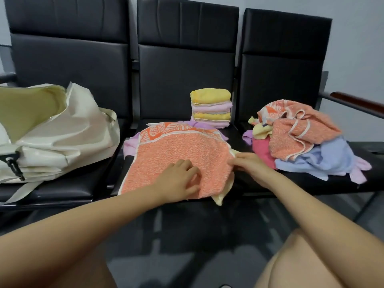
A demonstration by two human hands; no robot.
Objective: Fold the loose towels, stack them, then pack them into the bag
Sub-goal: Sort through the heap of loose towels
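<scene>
An orange towel [178, 154] lies spread on the middle seat [187, 80] of a black row of chairs, over lilac and yellow towels; the left hand [178, 179] rests on it with loosely spread fingers while the right hand [249, 165] pinches its right edge. Behind it stands a stack of folded towels [211, 108]. A heap of loose towels [303, 142] lies on the right seat, an open cream bag [62, 132] on the left seat.
</scene>
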